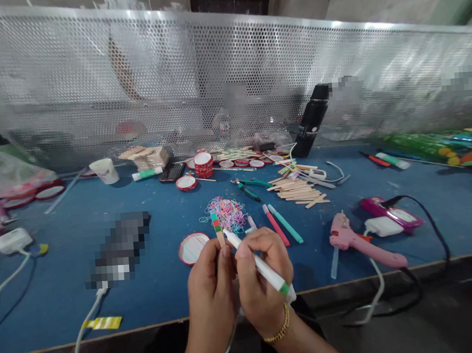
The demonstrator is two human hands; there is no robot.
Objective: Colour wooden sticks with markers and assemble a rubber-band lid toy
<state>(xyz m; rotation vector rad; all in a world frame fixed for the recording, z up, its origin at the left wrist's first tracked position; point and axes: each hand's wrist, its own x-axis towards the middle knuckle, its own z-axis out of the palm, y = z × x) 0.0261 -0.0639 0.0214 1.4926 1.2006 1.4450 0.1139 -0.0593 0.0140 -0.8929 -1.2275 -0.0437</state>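
Observation:
My left hand (212, 276) pinches the lower end of a wooden craft stick (217, 225) held upright, its top coloured in teal, red and green bands. In my right hand (266, 276) is a white marker (271, 274) with a green end, gripped like a pen. The marker's tip is at the stick, just below the green band; whether it touches I cannot tell. Behind the stick lies a heap of colourful rubber bands (227, 213). A round red-rimmed lid (193, 248) with a white inside rests just left of my hands.
Pink marker (276, 226) and teal marker (286, 224) lie right of the rubber bands, with loose craft sticks (301, 191) and pliers (247, 189) behind. A pink glue gun (364, 243) sits at right, a cabled phone (122, 247) at left. A black bottle (312, 121) leans on the perforated metal screen (166, 85).

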